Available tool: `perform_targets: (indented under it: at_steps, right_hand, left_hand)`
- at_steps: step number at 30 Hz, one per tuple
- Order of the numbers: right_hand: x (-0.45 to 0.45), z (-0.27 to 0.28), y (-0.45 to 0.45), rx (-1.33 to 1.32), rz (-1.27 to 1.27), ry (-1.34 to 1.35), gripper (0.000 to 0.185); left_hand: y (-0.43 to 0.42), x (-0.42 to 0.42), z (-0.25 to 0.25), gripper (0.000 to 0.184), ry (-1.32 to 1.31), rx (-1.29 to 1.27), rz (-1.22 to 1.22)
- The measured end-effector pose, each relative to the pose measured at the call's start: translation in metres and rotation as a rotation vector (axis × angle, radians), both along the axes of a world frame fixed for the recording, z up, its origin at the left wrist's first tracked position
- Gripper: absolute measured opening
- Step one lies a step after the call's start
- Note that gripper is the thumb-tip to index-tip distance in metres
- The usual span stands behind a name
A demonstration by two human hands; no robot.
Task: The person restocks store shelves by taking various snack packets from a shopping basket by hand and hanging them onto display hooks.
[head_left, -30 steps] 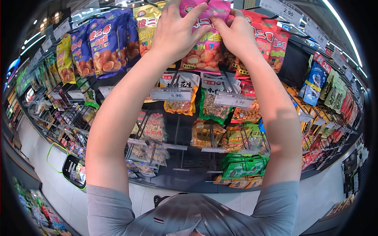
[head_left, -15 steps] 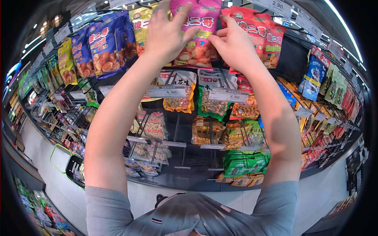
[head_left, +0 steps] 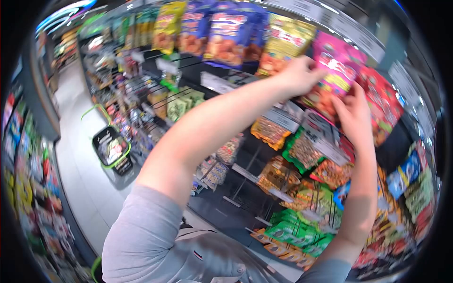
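A pink bag of peanuts (head_left: 340, 59) hangs in the upper row of the rack, tilted in this view. At its left edge is my left hand (head_left: 302, 76), thumb over the front and fingers curled at the side. My right hand (head_left: 353, 109) grips the lower right edge, with the thumb in front and some fingers hidden. Left of the pink bag hangs a yellow bag (head_left: 288, 40), close to my left hand. Red bags (head_left: 380, 101) hang just right of my right hand. Motion blurs the picture somewhat.
Purple bags (head_left: 227, 40) hang further left. Price tags (head_left: 281, 119) and lower hooks with more nut packs (head_left: 304, 151) sit below my hands. A black shopping basket (head_left: 109, 144) with a green rim stands on the aisle floor. Another stocked shelf (head_left: 33, 188) lines the far left.
My view has turned left and tilted, so the rack appears slanted and more aisle shows. My left hand has come down from the pink bag's upper front to its left edge.
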State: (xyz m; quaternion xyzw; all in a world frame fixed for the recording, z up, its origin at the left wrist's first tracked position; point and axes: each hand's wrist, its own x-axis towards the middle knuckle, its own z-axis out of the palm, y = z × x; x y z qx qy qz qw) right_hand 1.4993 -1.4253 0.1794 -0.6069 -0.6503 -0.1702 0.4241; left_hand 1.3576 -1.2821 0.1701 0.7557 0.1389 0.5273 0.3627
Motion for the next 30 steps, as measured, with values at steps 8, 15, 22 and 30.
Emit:
perform_targets:
  at_steps: [8,15,22,30]
  right_hand:
    - [-0.004,-0.007,-0.014,-0.032,-0.047,0.085,0.057]
    - [-0.14,-0.081,-0.076,0.387,-0.09,0.217,0.029]
    - [-0.295,-0.243,0.004,-0.505,0.385,0.694,0.019]
    - [-0.389,-0.522,0.081,-1.422,0.301,0.712,0.029]
  left_hand:
    - [-0.007,-0.033,-0.01,0.057,0.315,0.314,0.133]
    - [-0.02,-0.294,-0.031,0.049,0.169,0.368,0.134]
    - [0.03,-0.669,-0.303,0.049,-0.065,-0.623,0.907]
    - [-0.39,-0.733,-0.755,0.02,0.671,-2.241,0.625]
